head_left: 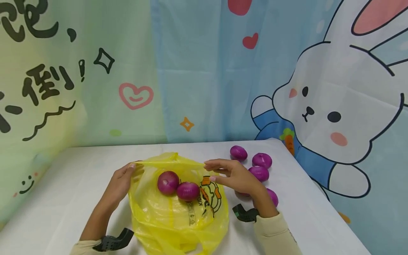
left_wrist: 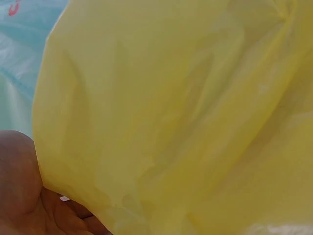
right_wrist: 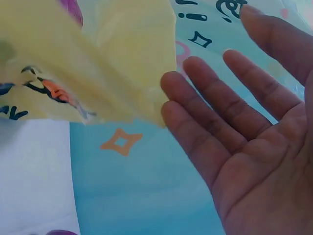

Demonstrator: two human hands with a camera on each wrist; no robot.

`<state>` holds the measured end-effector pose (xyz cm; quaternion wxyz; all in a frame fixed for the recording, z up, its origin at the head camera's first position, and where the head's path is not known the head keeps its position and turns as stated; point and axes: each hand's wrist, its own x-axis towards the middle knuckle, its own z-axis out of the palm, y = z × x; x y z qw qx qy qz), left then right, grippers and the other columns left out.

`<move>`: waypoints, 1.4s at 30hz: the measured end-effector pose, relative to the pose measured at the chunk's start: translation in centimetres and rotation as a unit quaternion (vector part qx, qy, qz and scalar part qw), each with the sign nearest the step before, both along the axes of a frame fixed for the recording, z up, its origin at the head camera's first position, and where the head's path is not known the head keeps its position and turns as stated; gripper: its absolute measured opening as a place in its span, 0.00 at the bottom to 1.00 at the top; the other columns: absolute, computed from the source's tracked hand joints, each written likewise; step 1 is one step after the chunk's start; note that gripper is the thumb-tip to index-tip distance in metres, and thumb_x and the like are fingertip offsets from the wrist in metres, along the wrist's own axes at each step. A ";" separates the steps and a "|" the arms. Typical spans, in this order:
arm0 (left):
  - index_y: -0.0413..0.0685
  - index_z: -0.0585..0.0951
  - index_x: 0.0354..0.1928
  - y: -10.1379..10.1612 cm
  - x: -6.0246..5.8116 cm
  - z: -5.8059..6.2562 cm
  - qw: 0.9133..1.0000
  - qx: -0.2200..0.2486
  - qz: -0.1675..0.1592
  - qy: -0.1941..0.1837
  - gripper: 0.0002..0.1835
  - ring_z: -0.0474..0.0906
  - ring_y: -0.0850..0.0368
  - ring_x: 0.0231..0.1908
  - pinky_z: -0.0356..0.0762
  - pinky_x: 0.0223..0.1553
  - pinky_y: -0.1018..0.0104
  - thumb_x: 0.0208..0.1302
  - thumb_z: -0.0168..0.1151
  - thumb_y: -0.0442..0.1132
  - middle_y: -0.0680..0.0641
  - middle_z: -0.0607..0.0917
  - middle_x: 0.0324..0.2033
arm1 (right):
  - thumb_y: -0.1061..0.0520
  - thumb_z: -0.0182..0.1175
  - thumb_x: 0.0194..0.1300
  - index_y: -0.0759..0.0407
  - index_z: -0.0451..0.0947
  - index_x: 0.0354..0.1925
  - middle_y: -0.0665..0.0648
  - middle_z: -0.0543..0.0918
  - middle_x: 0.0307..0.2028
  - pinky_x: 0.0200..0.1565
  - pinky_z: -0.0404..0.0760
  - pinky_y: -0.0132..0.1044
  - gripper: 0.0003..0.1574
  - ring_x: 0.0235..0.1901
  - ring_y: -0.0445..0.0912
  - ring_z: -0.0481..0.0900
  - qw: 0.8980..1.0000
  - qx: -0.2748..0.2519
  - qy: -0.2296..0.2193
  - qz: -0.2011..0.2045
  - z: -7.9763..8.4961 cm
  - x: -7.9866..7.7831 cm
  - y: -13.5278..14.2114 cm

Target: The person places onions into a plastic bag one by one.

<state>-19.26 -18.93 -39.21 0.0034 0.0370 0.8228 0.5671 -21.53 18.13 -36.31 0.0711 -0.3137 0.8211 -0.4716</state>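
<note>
A yellow plastic bag [head_left: 153, 216] with a printed cartoon lies on the table, its mouth spread. Two purple onions, one at the left [head_left: 168, 182] and one at the right [head_left: 188, 191], sit together in it. My left hand [head_left: 120, 184] pinches the bag's left rim between thumb and fingers; in the left wrist view the yellow film [left_wrist: 146, 107] fills most of the picture. At the right rim, my right hand [head_left: 237, 177] has its fingers extended and its thumb apart. The right wrist view shows those fingertips [right_wrist: 172, 110] touching the bag's edge.
Several more purple onions [head_left: 262, 160] lie to the right on the white table [head_left: 86, 170], some partly hidden behind my right hand and forearm. Behind the table hangs a printed curtain [head_left: 197, 78] with a rabbit. Each wrist wears a dark camera mount [head_left: 116, 241].
</note>
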 end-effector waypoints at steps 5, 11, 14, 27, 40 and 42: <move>0.38 0.68 0.68 0.3 -0.1 -0.1 1.000 0.005 -0.003 0.006 0.32 0.69 0.43 0.58 0.62 0.60 0.45 0.78 0.35 0.56 0.36 0.72 0.62 | 0.56 0.64 0.66 0.58 0.75 0.61 0.56 0.81 0.54 0.55 0.74 0.49 0.26 0.58 0.51 0.76 1.000 -0.002 -0.004 -0.026 -0.5 0.4 1.6; 0.38 0.68 0.68 0.1 -0.1 -0.2 1.000 0.006 0.002 0.002 0.32 0.68 0.43 0.60 0.61 0.61 0.45 0.78 0.35 0.56 0.37 0.72 0.63 | 0.51 0.67 0.63 0.53 0.79 0.58 0.52 0.82 0.52 0.52 0.77 0.44 0.25 0.55 0.49 0.78 0.997 0.014 -0.006 -0.080 -1.7 1.0 3.4; 0.38 0.68 0.68 -0.1 0.0 -0.3 1.000 0.006 0.004 0.001 0.32 0.68 0.42 0.60 0.62 0.61 0.45 0.78 0.35 0.56 0.36 0.72 0.62 | 0.49 0.67 0.63 0.51 0.79 0.57 0.51 0.83 0.52 0.52 0.77 0.43 0.25 0.55 0.48 0.78 0.996 0.030 -0.005 -0.090 -2.4 1.4 4.5; 0.39 0.69 0.67 -0.2 -0.3 -0.7 1.000 0.016 0.002 0.004 0.32 0.69 0.43 0.60 0.61 0.62 0.45 0.78 0.36 0.57 0.38 0.73 0.61 | 0.55 0.67 0.64 0.61 0.77 0.58 0.57 0.81 0.54 0.50 0.78 0.42 0.25 0.56 0.51 0.77 0.987 0.059 0.020 -0.147 -3.5 3.2 10.4; 0.39 0.68 0.68 -0.1 -0.4 -0.6 1.000 0.007 0.002 0.006 0.32 0.69 0.43 0.59 0.62 0.61 0.45 0.78 0.35 0.56 0.37 0.73 0.61 | 0.53 0.63 0.68 0.63 0.76 0.58 0.62 0.80 0.54 0.47 0.75 0.24 0.24 0.51 0.25 0.72 0.974 0.068 0.014 -0.214 -5.9 4.7 15.5; 0.39 0.68 0.68 -0.2 -0.3 -0.6 1.000 0.008 0.003 0.001 0.32 0.69 0.43 0.59 0.62 0.61 0.46 0.78 0.35 0.56 0.37 0.73 0.61 | 0.53 0.64 0.67 0.65 0.75 0.59 0.63 0.79 0.55 0.47 0.75 0.26 0.26 0.53 0.32 0.74 0.976 0.066 0.000 -0.209 -6.2 4.7 15.7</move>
